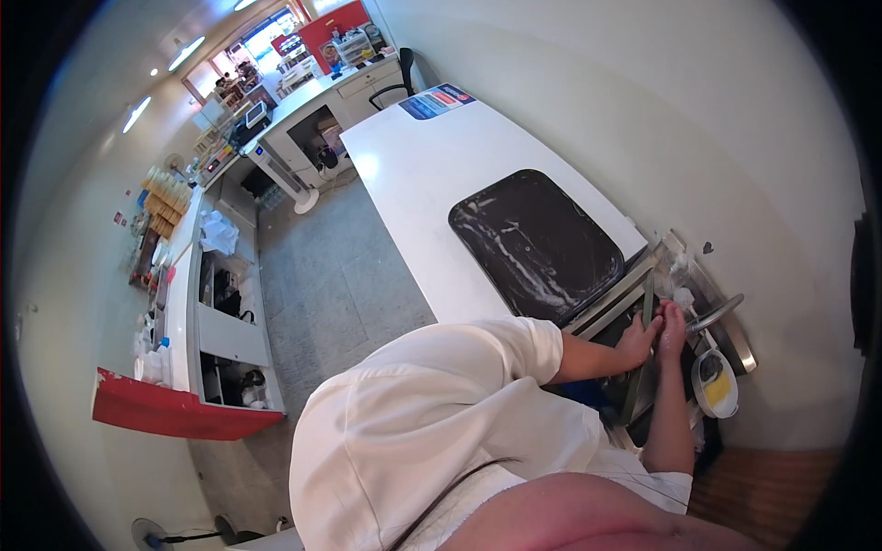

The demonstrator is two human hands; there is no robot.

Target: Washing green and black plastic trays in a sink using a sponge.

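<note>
At the sink on the right, my left hand [637,342] and my right hand [670,334] are close together, their fingers meeting near the metal faucet [716,313]. The long thin edge of a dark flat item [641,386], possibly a tray seen edge-on, runs upright past my left hand. Whether either hand grips it cannot be told. A white oval container [734,399] with a yellow sponge [718,390] and a dark scouring pad [710,367] is to the right of my right forearm. A dark rectangular tray [527,248] streaked with whitish suds lies on the white counter, beside the sink.
The white countertop [413,172] extends away along the wall, with a printed sheet [437,101] at its far end. Across the grey floor [331,275] stands a shelving counter [234,334]. A black chair [405,72] and a tower fan [282,172] are farther off.
</note>
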